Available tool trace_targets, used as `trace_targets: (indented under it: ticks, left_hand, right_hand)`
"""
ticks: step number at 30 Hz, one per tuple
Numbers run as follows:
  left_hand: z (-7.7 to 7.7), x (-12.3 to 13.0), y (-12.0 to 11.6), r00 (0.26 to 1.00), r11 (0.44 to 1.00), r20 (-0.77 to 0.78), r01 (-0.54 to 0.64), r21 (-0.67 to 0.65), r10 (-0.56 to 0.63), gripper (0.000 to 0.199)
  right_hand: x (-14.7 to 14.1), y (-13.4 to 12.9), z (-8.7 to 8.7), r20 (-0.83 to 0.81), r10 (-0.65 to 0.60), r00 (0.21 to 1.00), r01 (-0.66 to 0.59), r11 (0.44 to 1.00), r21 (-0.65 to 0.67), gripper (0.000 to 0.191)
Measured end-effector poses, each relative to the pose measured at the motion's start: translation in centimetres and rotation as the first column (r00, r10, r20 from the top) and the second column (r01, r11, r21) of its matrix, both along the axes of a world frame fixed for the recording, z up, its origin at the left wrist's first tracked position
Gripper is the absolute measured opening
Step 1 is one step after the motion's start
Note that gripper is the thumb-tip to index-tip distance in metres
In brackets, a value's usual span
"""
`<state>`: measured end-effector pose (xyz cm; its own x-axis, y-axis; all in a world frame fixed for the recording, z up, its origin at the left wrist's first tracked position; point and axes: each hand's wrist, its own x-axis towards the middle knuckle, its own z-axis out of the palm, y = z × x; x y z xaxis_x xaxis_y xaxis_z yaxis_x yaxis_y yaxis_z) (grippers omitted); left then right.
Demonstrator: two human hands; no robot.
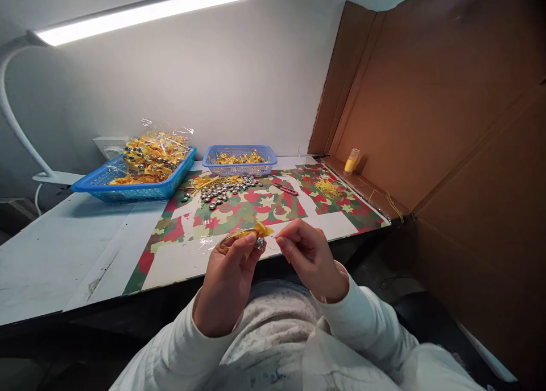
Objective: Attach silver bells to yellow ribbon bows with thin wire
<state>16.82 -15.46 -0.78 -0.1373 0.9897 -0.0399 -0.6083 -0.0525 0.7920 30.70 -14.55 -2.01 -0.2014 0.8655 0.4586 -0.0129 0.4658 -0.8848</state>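
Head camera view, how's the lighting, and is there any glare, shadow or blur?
Head view: the lamp looks blown out white; head view: the clear bag glints, and a soft shadow lies under the left blue basket; head view: the cardboard darkens toward the upper right; head view: left hand and right hand look fairly sharp.

a lamp (145, 14) glares white at upper left, while the cardboard (426, 112) dims toward the upper right.
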Motion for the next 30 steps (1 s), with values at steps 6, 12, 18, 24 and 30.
trace_targets:
  ticks: [6, 12, 18, 24, 30]
  left_hand:
    - [0.02, 0.08, -0.06, 1.000, 1.000, 0.021, 0.019, -0.017, -0.019, 0.017]
    - [0.00, -0.05, -0.08, 1.000, 1.000, 0.016, 0.022, -0.015, -0.021, 0.016]
    - [-0.22, 0.04, -0.06, 1.000, 1.000, 0.015, 0.016, -0.002, -0.016, 0.015]
    - [-0.30, 0.06, 0.12, 1.000, 1.000, 0.025, 0.014, 0.008, -0.014, 0.016]
    - [-0.08, 0.10, 0.10, 1.000, 1.000, 0.018, 0.004, 0.000, -0.004, 0.017]
  right_hand:
    - [-0.01, 0.05, 0.08, 0.029, -0.023, 0.999, 0.021, 0.999, 0.044, 0.021]
    - [0.03, -0.04, 0.26, 0.050, -0.037, 0.998, 0.033, 0.996, 0.081, 0.017]
    - [0.18, -0.10, 0.09, 0.071, -0.062, 0.996, 0.055, 0.995, 0.085, 0.016]
    - [0.19, -0.12, 0.02, 0.055, -0.071, 0.996, 0.065, 0.993, 0.103, 0.014]
    - [0.03, -0.23, 0.26, 0.056, -0.074, 0.996, 0.068, 0.992, 0.106, 0.014]
